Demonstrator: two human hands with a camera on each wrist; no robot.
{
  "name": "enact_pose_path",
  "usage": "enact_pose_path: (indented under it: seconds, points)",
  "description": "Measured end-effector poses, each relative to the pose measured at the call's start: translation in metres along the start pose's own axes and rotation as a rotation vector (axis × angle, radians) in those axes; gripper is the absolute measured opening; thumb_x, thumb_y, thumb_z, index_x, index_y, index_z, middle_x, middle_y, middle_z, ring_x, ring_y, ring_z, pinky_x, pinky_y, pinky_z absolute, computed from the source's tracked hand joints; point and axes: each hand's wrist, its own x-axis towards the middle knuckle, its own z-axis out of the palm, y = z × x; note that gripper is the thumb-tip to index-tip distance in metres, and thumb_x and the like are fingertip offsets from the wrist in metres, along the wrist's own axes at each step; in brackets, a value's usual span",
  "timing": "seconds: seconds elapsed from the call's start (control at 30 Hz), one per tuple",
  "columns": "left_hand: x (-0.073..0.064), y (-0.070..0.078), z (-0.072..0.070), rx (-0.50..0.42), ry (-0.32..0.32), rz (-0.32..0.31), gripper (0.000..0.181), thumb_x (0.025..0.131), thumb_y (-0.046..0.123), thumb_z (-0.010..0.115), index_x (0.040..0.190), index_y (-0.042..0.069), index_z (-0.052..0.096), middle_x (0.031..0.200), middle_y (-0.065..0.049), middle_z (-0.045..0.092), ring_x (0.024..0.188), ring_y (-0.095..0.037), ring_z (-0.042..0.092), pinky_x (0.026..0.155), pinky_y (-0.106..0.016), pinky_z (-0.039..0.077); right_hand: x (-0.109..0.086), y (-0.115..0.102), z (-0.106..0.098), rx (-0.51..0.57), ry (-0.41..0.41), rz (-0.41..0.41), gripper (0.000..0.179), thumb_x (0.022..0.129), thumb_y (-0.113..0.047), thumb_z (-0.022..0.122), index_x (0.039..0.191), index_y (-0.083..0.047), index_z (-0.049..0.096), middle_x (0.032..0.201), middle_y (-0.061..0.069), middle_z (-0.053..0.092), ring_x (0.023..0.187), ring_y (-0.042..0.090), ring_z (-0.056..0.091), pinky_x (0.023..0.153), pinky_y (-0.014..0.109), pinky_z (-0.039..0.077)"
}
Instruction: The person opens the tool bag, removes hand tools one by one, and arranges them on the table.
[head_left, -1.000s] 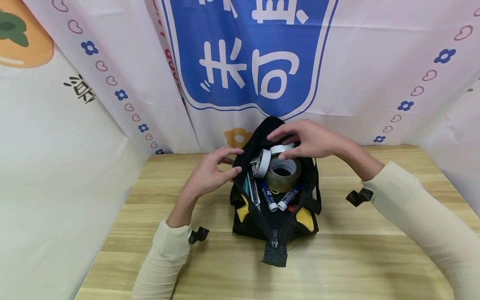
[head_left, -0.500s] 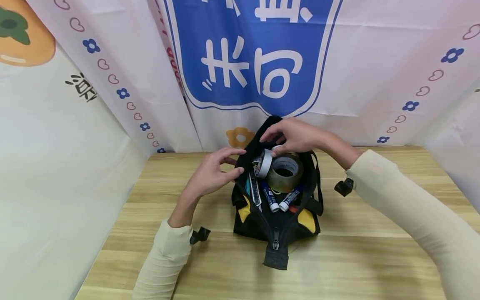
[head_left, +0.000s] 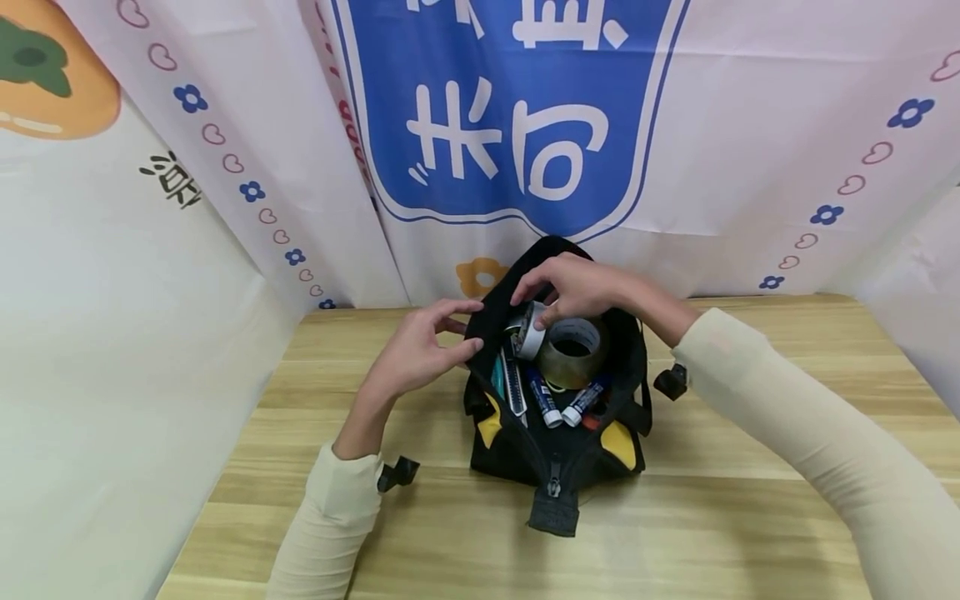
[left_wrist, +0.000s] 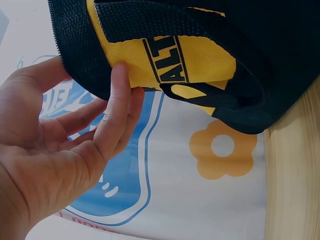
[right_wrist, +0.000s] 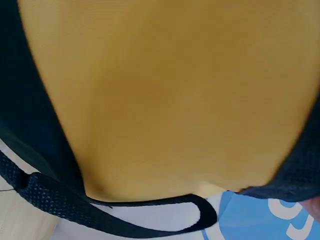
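Observation:
In the head view, a black and yellow tool bag [head_left: 480, 454] stands with its zip mouth open. My left hand [head_left: 416, 346] pinches its left rim. The left wrist view shows one digit of the left hand [left_wrist: 65, 145] on the yellow outside and another behind the black edge. My right hand [head_left: 577, 287] reaches into the mouth from above, fingers bent, thumb overlapping a small white tape roll [head_left: 531, 335]; I cannot tell whether it grips the roll. Beside it lies a larger roll of brownish packing tape [head_left: 562, 367]. The right wrist view shows the bag's yellow side [right_wrist: 175, 100].
Near the front of the mouth lie two blue tubes with white caps [head_left: 545, 400] and a slim cutter-like tool [head_left: 513, 383]. A zip tab [head_left: 553, 512] hangs toward the wooden table [head_left: 420, 533]. Straps loop from the bag's sides. A printed curtain [head_left: 720, 150] hangs close behind.
My right hand has moved left and down into the bag's mouth, its thumb now over the small white roll. My left hand stays at the left rim. The head view has shifted slightly.

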Motion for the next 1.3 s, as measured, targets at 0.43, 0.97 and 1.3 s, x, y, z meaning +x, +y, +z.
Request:
enact_pose_path:
  seconds: [0.43,0.97,1.3]
  points:
    - [0.0,0.001,0.002,-0.033,-0.024,-0.009,0.051,0.099,0.015,0.076,0.149,0.012,0.063,0.151,-0.01,0.063,0.126,-0.031,0.07,0.079,-0.036,0.066,0.002,0.009,0.012,-0.08,-0.006,-0.018,0.036,0.094,-0.005,0.082,0.129,-0.011,0.077,0.132,0.011,0.074,0.126,0.032,0.066,0.1,0.045,0.062]
    - [0.0,0.001,0.002,-0.029,-0.015,0.026,0.051,0.099,0.013,0.076,0.148,0.01,0.063,0.152,-0.01,0.063,0.125,-0.032,0.07,0.082,-0.037,0.067,0.005,0.019,0.022,-0.222,-0.051,-0.1,0.031,0.094,0.007,0.072,0.116,-0.012,0.08,0.117,0.004,0.076,0.11,0.024,0.067,0.101,0.046,0.056]
    - [-0.002,-0.002,0.001,-0.031,-0.015,0.034,0.053,0.098,0.013,0.077,0.149,0.009,0.062,0.153,-0.014,0.062,0.125,-0.035,0.071,0.082,-0.037,0.066,-0.011,0.007,0.011,-0.112,-0.026,-0.087,0.029,0.097,-0.001,0.073,0.123,-0.011,0.079,0.116,0.003,0.077,0.103,0.017,0.066,0.098,0.044,0.059]
